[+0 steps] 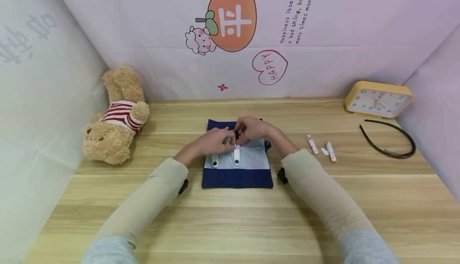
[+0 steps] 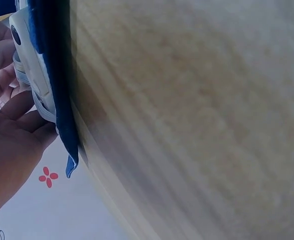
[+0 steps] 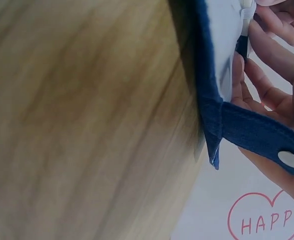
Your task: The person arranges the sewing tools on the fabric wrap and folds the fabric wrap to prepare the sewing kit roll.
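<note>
A dark blue cloth tool pouch (image 1: 237, 179) with a pale grey inside lies spread flat on the table. My right hand (image 1: 253, 129) pinches the black end of a white-handled tool (image 1: 236, 156) that has a black dot near its lower tip. Beside it, my left hand (image 1: 213, 141) has thumb and finger at the elastic band (image 2: 20, 72), which the fingers partly hide. To the left, a second white-handled tool (image 1: 215, 161) lies held under elastic on the pouch. A blue strap with a snap button (image 3: 289, 159) sticks out from the pouch's right side.
A teddy bear (image 1: 120, 116) in a striped shirt lies at the back left. Toward the right are two small pink-and-white pieces (image 1: 312, 144), a dark headband (image 1: 399, 155) and a yellow clock (image 1: 379, 99). Printed cloth walls (image 1: 161, 72) enclose the wooden table (image 1: 230, 224).
</note>
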The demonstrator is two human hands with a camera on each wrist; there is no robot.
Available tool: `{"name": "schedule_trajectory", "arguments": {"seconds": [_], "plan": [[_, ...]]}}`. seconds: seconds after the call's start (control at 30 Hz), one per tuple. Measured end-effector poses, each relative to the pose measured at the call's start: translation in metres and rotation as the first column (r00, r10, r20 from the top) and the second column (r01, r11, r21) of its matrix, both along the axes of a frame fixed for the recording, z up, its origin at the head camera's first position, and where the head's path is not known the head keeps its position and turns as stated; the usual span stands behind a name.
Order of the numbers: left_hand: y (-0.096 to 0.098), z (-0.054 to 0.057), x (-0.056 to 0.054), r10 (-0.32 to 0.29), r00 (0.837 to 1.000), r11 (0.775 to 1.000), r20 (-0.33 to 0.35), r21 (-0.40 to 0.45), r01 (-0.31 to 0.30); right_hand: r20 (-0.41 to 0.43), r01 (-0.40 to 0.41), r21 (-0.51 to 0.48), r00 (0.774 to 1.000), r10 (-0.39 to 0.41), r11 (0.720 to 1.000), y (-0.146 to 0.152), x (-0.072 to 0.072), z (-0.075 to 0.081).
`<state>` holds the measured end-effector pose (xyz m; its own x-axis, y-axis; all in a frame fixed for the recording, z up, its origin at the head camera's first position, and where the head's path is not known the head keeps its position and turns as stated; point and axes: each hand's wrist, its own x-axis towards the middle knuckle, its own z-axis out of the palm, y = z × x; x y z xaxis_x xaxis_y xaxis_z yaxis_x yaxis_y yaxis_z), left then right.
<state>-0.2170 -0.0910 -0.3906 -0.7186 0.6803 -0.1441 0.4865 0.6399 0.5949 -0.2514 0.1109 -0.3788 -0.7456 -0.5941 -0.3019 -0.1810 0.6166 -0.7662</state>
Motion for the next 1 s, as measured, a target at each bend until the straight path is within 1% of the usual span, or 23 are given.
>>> {"name": "schedule_trajectory", "arguments": {"seconds": [0.13,0.33,0.53,0.8,0.9,1.0], "plan": [[0.001,0.002,0.001,-0.005,1.000,1.000,-0.013,-0.010,0.005,-0.029,-0.034,0.035,0.999,0.035,0.999,-0.002,0.002,0.003],[0.001,0.005,0.003,-0.008,1.000,1.000,-0.007,-0.018,0.007,-0.066,-0.066,0.093,0.995,0.072,0.993,-0.002,0.003,0.003],[0.001,0.003,0.003,-0.010,1.000,1.000,-0.009,-0.013,0.010,-0.099,-0.056,0.132,0.993,0.069,0.990,0.000,0.004,0.002],[-0.001,0.000,0.002,-0.018,0.999,1.000,-0.031,-0.012,0.018,-0.137,-0.042,0.096,0.989,0.055,0.994,0.005,0.009,0.005],[-0.001,-0.001,0.002,-0.016,0.998,1.000,-0.053,-0.018,0.015,-0.177,-0.017,0.071,0.984,0.029,0.997,0.012,0.010,0.007],[-0.001,0.001,0.003,-0.005,0.997,1.000,-0.078,-0.022,0.004,-0.226,0.027,0.039,0.974,-0.018,0.999,0.023,0.010,0.010]]}}
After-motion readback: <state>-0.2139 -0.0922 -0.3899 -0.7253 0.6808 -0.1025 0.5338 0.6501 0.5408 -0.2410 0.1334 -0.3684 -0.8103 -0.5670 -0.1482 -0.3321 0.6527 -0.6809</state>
